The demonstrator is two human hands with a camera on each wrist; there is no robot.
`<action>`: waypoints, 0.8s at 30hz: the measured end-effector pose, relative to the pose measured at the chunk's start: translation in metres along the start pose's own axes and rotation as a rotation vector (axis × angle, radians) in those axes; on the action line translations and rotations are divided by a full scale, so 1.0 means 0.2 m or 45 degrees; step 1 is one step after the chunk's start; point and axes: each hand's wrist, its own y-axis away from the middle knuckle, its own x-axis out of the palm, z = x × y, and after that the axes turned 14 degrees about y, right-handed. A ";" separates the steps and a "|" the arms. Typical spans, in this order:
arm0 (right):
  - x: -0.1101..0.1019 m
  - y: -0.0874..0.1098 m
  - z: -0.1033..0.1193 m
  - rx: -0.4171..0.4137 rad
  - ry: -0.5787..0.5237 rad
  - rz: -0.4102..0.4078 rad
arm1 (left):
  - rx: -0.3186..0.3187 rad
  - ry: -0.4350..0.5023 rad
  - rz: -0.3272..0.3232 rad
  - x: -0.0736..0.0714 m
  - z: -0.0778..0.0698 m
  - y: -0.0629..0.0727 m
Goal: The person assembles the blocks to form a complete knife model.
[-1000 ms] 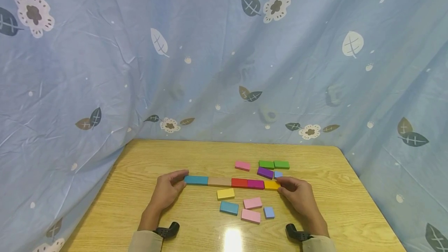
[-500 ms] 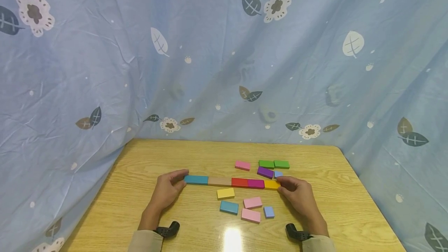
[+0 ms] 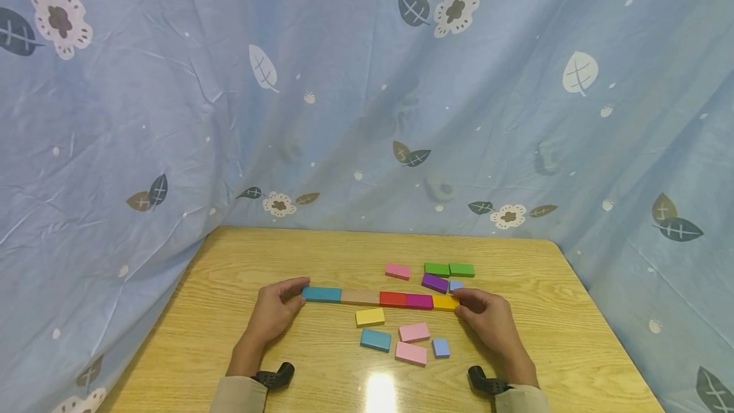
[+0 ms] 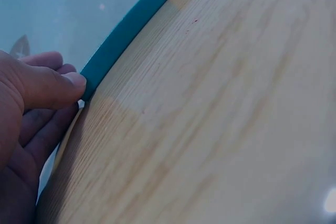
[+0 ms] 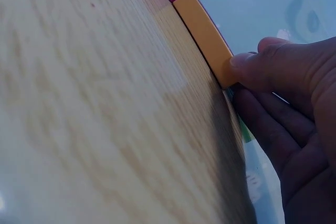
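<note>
A straight row of blocks lies across the middle of the table in the head view. From left to right it has a teal block [image 3: 322,294], a tan block [image 3: 360,297], a red block [image 3: 392,299], a magenta block [image 3: 419,301] and an orange-yellow block [image 3: 445,303], placed end to end. The left hand [image 3: 276,310] pinches the outer end of the teal block, its thumb [image 4: 73,81] on the near side. At the opposite end, the right hand [image 3: 489,318] pinches the orange-yellow block, with the thumb [image 5: 242,62] against its near face.
Behind the row lie a pink block [image 3: 397,271], two green blocks [image 3: 437,269], a purple block [image 3: 434,283] and a small blue block [image 3: 455,285]. In front are a yellow block [image 3: 369,317], another teal block [image 3: 375,340], two light pink blocks [image 3: 411,353] and a blue square block [image 3: 441,348].
</note>
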 end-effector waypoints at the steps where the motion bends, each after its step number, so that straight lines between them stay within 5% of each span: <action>1: 0.00 0.00 0.00 -0.004 0.008 -0.003 | -0.001 0.001 0.001 0.00 0.00 0.00; 24: 0.01 0.00 -0.01 -0.036 -0.071 -0.004 | 0.007 -0.005 -0.002 0.00 0.00 0.00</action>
